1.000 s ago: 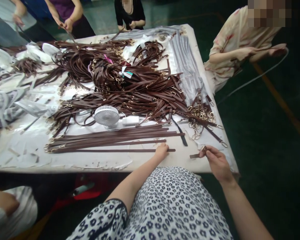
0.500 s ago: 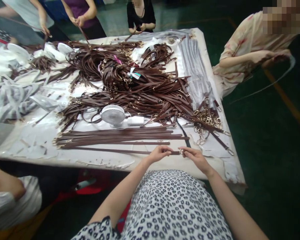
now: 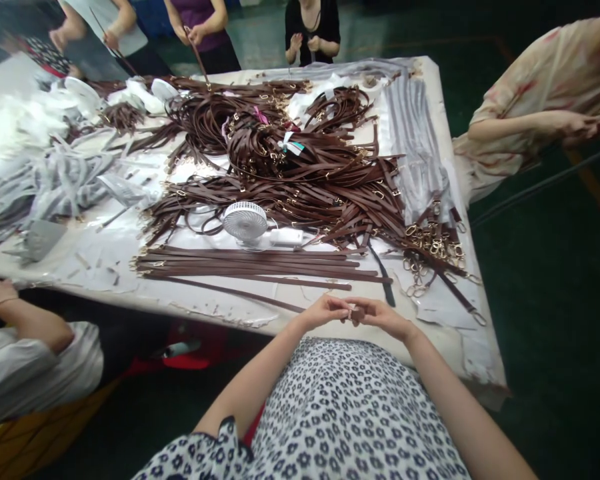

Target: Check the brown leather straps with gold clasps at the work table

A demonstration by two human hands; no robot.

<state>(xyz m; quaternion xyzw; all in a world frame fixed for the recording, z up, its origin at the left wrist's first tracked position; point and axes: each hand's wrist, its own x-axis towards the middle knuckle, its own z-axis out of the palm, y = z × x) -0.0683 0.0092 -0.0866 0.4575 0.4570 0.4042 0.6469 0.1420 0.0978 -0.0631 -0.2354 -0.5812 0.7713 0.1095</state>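
Note:
Near the table's front edge, my left hand [image 3: 325, 311] is closed on a brown strap [image 3: 240, 293] that runs off leftward across the white table covering. My right hand [image 3: 380, 316] pinches the strap's right end, where a short brown piece shows folded by a small metal part. The fingertips of both hands nearly meet there. Several brown straps [image 3: 260, 270] lie side by side just beyond my hands, their metal fittings at the left. A black strip [image 3: 381, 273] lies beyond my right hand.
A small white fan [image 3: 245, 223] stands before a large heap of brown straps [image 3: 300, 173]. Metal-hooked straps [image 3: 437, 250] pile up at the right. Grey wrapped straps [image 3: 410, 133] line the right edge. Other people stand behind, at the right and at the lower left.
My hands have come together, and the strap end between them is now folded. The whole view has shifted, with the table appearing further right.

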